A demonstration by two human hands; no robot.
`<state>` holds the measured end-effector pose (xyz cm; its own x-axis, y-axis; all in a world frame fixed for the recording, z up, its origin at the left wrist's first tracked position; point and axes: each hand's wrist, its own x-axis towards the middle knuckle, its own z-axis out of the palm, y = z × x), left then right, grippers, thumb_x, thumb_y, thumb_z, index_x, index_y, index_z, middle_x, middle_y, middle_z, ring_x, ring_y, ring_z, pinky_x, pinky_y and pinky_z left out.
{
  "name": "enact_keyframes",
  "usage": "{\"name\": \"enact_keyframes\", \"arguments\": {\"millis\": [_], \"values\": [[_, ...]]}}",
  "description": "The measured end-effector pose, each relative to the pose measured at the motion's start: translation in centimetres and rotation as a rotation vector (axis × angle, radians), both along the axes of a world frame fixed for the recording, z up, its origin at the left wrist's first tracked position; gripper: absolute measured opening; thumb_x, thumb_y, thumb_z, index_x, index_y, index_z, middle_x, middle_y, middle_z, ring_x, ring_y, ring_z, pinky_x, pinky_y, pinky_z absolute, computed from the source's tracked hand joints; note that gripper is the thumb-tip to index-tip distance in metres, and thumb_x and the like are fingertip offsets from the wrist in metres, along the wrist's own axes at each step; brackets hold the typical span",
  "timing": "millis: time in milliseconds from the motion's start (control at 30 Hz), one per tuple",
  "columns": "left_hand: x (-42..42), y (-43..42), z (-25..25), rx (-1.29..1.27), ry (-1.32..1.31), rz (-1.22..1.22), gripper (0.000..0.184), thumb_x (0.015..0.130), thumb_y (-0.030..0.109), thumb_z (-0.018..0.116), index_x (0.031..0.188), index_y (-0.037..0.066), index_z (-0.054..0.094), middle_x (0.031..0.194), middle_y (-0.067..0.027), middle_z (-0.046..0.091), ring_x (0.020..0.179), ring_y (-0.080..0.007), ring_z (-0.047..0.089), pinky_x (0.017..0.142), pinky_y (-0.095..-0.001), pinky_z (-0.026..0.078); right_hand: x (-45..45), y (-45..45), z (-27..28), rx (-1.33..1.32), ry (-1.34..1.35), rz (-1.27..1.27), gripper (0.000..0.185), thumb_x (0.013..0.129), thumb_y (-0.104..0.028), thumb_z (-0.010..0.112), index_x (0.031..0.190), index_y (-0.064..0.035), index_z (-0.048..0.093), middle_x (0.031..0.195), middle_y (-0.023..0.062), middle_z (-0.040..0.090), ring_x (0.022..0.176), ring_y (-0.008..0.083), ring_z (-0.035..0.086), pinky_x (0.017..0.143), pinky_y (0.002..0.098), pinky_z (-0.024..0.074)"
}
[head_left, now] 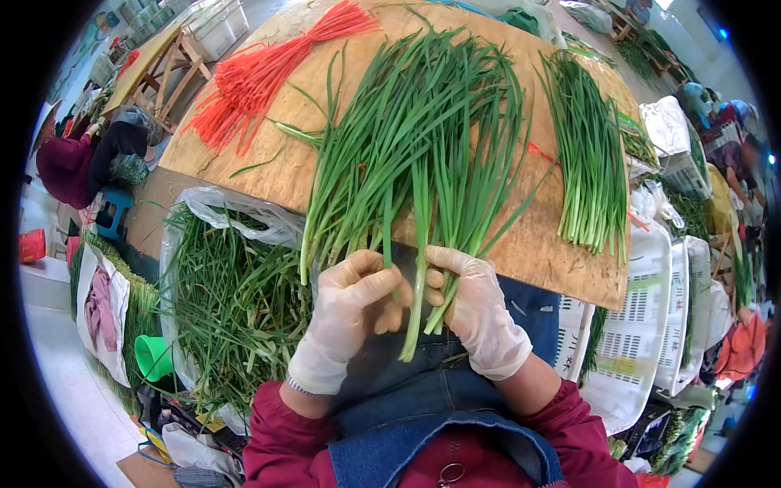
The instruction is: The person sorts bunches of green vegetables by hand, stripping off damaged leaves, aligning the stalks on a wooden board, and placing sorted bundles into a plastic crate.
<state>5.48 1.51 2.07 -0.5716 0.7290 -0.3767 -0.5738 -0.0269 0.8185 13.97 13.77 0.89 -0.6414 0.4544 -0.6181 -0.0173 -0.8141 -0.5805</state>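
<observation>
Over the denim apron, a few chives (417, 301) are inside the grip of the right hand (486, 313), white ends pointing down. Fingers of the left hand (350, 305) are closed around one green stalk beside them. Beyond, the loose pile (415, 138) covers the table (272, 159).

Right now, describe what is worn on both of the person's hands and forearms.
The left hand and right hand each wear a thin, whitish, slightly see-through glove reaching the wrist. Maroon sleeves with gathered cuffs stop short of the gloves. A narrow, pale, ridged band shows at the left wrist. No markings are visible on the gloves.
</observation>
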Motion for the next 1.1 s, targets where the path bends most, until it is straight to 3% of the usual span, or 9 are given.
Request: {"name": "enact_keyframes", "arguments": {"millis": [100, 200, 233, 500, 600, 733, 833, 933, 1100], "values": [[-0.6, -1.4, 0.5, -0.022, 0.005, -0.027, 0.016, 0.081, 0.017, 0.056, 0.08, 0.002, 0.05, 0.055, -0.0038, 0.045, 0.037, -0.0087, 0.034, 0.035, -0.0214, 0.027, -0.1, 0.0, 0.0, 0.026, -0.003, 0.002, 0.008, 0.081, -0.007, 0.058, 0.081, 0.0015, 0.056, 0.058, 0.0047, 0.05, 0.046, 0.0132, 0.044, 0.04, 0.0229, 0.0338], [-1.6, -3.0, 0.6, 0.01, -0.11, -0.003, 0.016, 0.081, 0.013, 0.057, 0.088, 0.0, 0.051, 0.055, -0.0015, 0.045, 0.038, -0.0069, 0.032, 0.036, -0.0203, 0.024, -0.1, -0.1, -0.2, 0.015, -0.008, -0.011, 0.008, 0.081, -0.005, 0.058, 0.082, 0.0021, 0.055, 0.059, 0.0054, 0.051, 0.046, 0.0129, 0.046, 0.039, 0.0224, 0.0345], [-1.9, -3.3, 0.7, -0.01, -0.125, 0.012, 0.015, 0.081, 0.013, 0.057, 0.087, -0.001, 0.053, 0.051, 0.0026, 0.037, 0.037, -0.0047, 0.026, 0.035, -0.0205, 0.019, -0.2, -0.1, -0.2, 0.013, -0.011, -0.02, 0.008, 0.081, -0.005, 0.059, 0.083, 0.0022, 0.055, 0.059, 0.0056, 0.051, 0.046, 0.0129, 0.046, 0.039, 0.0223, 0.0349], [-3.7, -4.7, 1.9, -0.157, 0.026, 0.032, 0.018, 0.082, 0.015, 0.054, 0.078, -0.003, 0.057, 0.047, 0.0078, 0.031, 0.036, -0.0023, 0.023, 0.034, -0.0207, 0.015, -0.1, 0.0, -0.5, 0.02, -0.001, -0.018, 0.011, 0.078, -0.007, 0.064, 0.08, 0.0042, 0.061, 0.058, 0.0079, 0.056, 0.043, 0.0152, 0.048, 0.04, 0.0242, 0.0381], [-2.0, -2.3, 2.6, -0.372, 0.045, -0.119, 0.02, 0.081, 0.019, 0.055, 0.079, 0.0, 0.059, 0.05, 0.0051, 0.039, 0.038, -0.003, 0.031, 0.035, -0.0198, 0.022, -0.4, -0.4, -0.2, 0.022, -0.023, -0.004, 0.012, 0.078, -0.007, 0.064, 0.08, 0.0038, 0.061, 0.059, 0.0081, 0.057, 0.043, 0.0154, 0.049, 0.04, 0.0247, 0.0382], [-0.5, -0.8, 1.1, -0.299, 0.099, -0.266, 0.014, 0.079, 0.016, 0.061, 0.083, 0.003, 0.062, 0.061, 0.0015, 0.054, 0.041, -0.0029, 0.036, 0.039, -0.0189, 0.024, -0.4, -0.6, -0.3, 0.003, 0.022, -0.006, 0.013, 0.078, -0.009, 0.065, 0.079, 0.0034, 0.061, 0.058, 0.0078, 0.056, 0.044, 0.015, 0.049, 0.04, 0.0257, 0.0382], [-0.2, -0.5, 1.6, -0.251, -0.058, -0.192, 0.013, 0.078, 0.015, 0.063, 0.083, 0.003, 0.062, 0.063, 0.0004, 0.056, 0.044, -0.0028, 0.039, 0.041, -0.0186, 0.026, -0.1, -0.3, 0.2, 0.039, -0.018, 0.034, 0.016, 0.078, -0.011, 0.067, 0.078, 0.0033, 0.06, 0.057, 0.0069, 0.055, 0.045, 0.0139, 0.049, 0.04, 0.0253, 0.0373], [0.0, -0.8, 1.0, -0.259, 0.07, -0.141, 0.014, 0.078, 0.013, 0.064, 0.085, 0.002, 0.061, 0.066, -0.0005, 0.057, 0.05, -0.0036, 0.043, 0.046, -0.0182, 0.03, 0.1, -0.4, 0.7, 0.069, -0.113, 0.051, 0.016, 0.08, -0.013, 0.065, 0.077, 0.0012, 0.059, 0.058, 0.0062, 0.053, 0.045, 0.0136, 0.048, 0.039, 0.0242, 0.036], [0.8, -0.1, 0.6, -0.273, 0.148, -0.134, 0.015, 0.075, 0.008, 0.067, 0.086, 0.001, 0.059, 0.071, -0.0011, 0.057, 0.058, -0.0055, 0.047, 0.053, -0.0183, 0.035, 0.0, -1.0, 1.0, 0.166, -0.053, 0.069, 0.013, 0.077, -0.012, 0.07, 0.075, -0.0021, 0.062, 0.054, 0.0022, 0.053, 0.04, 0.0104, 0.045, 0.038, 0.0234, 0.0337]]}}
